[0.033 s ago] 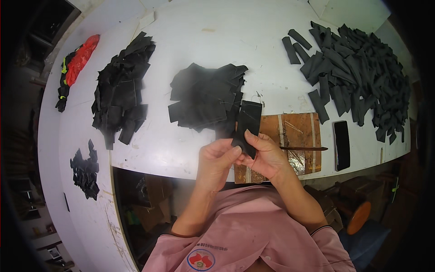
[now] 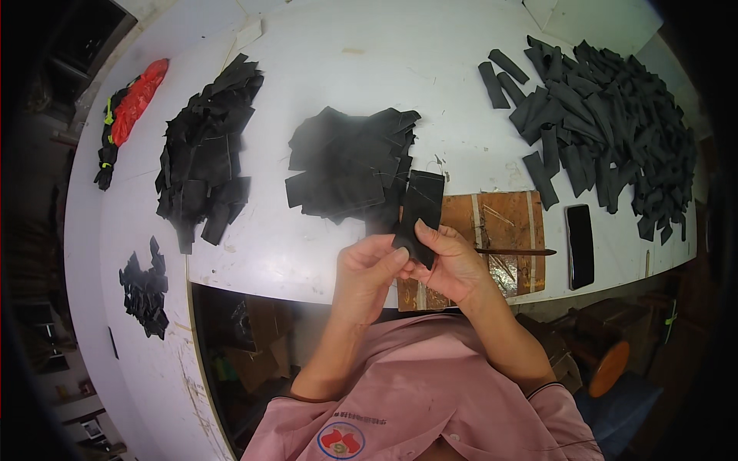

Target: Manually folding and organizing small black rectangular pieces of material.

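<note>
Both hands grip one black fabric piece (image 2: pixel 423 198), a flat strip whose upper end points away from me. My left hand (image 2: pixel 367 275) pinches its lower left corner between thumb and fingers. My right hand (image 2: pixel 455 265) holds its lower right side, thumb pressed on top. The fingers under the cloth are partly hidden. Just beyond my hands lies a loose heap of flat black fabric pieces (image 2: pixel 346 161). Beneath and beside my right hand is a worn brown board (image 2: pixel 530 223) with pale tape strips, and a dark pointed stick (image 2: pixel 523 252) rests across it.
A large pile of rolled dark fabric tubes (image 2: pixel 607 123) covers the right side of the white table (image 2: pixel 261 261). A black phone (image 2: pixel 580 246) lies near the front edge. More black pieces (image 2: pixel 207 154) and a small heap (image 2: pixel 144 292) are at left, beside a red plastic bag (image 2: pixel 141 100).
</note>
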Demonstrator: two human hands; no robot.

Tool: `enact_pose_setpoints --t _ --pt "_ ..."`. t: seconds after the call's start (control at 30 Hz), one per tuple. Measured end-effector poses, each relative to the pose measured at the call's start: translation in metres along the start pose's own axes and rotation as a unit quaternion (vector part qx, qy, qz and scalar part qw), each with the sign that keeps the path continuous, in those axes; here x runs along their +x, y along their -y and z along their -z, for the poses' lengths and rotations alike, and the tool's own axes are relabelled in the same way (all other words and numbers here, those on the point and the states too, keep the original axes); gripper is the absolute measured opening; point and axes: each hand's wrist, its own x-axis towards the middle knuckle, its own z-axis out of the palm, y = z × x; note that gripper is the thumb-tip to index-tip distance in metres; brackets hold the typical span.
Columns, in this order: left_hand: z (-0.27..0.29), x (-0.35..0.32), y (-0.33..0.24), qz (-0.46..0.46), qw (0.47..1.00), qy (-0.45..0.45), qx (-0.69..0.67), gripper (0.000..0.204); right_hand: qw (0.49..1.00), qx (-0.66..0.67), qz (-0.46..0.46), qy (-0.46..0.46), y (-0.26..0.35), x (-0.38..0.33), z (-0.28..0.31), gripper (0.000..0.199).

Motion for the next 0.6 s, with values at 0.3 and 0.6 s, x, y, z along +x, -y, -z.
enact_pose_setpoints --t 0.3,0.6 --pt "0.0031 0.0022 -0.0043 0.024 0.998 0.026 -0.045 0.018 1.000 -0.012 0.006 -0.008 0.0003 0.0001 -0.0022 0.018" --pt "0.0034 0.0003 -0.0058 0.015 0.998 0.028 -0.058 0.021 0.999 -0.002 0.013 -0.041 -0.0023 0.0024 -0.0054 0.018"
